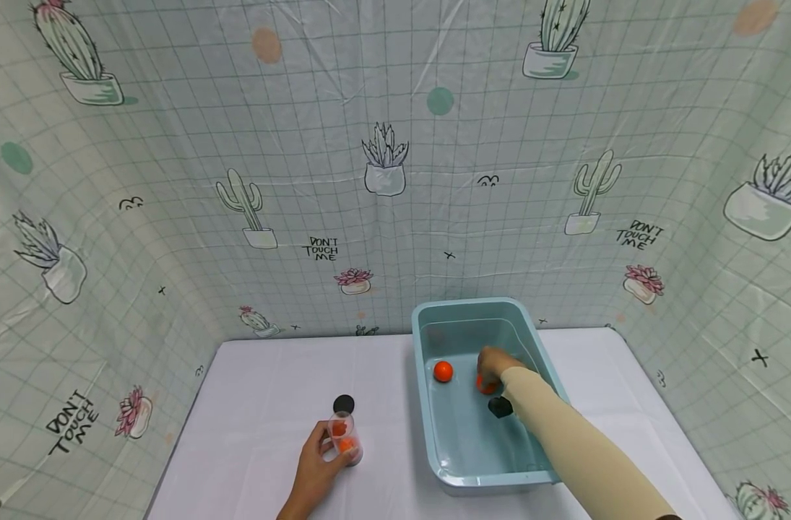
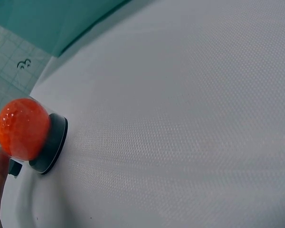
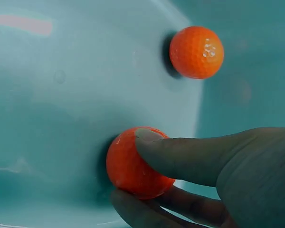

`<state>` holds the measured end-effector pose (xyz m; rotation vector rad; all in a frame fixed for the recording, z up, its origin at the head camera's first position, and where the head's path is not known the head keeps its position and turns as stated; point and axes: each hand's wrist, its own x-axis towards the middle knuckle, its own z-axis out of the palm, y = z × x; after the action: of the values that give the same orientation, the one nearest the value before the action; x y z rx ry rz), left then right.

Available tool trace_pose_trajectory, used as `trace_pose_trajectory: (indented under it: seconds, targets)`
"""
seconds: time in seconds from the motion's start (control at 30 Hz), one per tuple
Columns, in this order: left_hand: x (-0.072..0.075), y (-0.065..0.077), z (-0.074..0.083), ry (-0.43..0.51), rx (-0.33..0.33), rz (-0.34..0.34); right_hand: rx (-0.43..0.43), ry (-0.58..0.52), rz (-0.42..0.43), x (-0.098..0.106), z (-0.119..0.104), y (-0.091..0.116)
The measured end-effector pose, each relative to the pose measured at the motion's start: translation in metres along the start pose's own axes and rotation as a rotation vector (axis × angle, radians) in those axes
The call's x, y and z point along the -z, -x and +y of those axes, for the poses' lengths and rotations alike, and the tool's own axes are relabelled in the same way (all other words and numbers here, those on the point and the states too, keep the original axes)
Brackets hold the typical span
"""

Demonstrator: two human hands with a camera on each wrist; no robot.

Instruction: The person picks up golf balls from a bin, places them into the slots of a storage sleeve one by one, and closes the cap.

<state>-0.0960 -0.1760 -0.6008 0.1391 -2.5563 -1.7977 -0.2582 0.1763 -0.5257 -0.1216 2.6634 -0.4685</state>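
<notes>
My left hand [image 1: 316, 462] grips a clear plastic tube [image 1: 356, 436] that stands on the table, tilted or upright I cannot tell. Orange golf balls [image 2: 23, 128] show through its wall, above a dark base [image 2: 51, 145]. Just behind the tube lies a black round cap [image 1: 344, 404]. Inside a blue-green basin [image 1: 423, 412], my right hand [image 1: 495, 365] pinches an orange golf ball [image 3: 135, 164] between thumb and fingers, at the basin floor. A second orange golf ball [image 1: 443, 371] rests apart from it, near the basin wall.
A black object [image 1: 500, 406] lies in the basin close to the right forearm, its kind unclear. White cloth covers the table [image 1: 265, 390]. A cactus-print curtain [image 1: 395, 231] hangs behind and along both sides.
</notes>
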Motion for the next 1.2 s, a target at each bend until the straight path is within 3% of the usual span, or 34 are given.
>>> trace_pose_trajectory:
  seconds: [0.2,0.3,0.57,0.8,1.2]
  targets:
    - [0.0,-0.001,-0.003,-0.004,-0.013,0.006,-0.05,-0.113,-0.053,0.003,-0.002,0.001]
    - [-0.001,-0.002,-0.004,-0.004,-0.013,0.006,-0.036,-0.186,-0.059,0.008,-0.002,0.0]
    - [-0.002,-0.002,-0.003,0.01,-0.007,0.002,0.059,-0.328,-0.013,0.034,-0.014,0.013]
    - [0.0,-0.002,-0.001,0.008,-0.004,0.001,0.142,-0.339,0.041,0.05,-0.022,0.029]
    - [0.0,-0.001,0.001,-0.001,-0.007,-0.004,0.322,-0.399,0.145,0.056,-0.026,0.078]
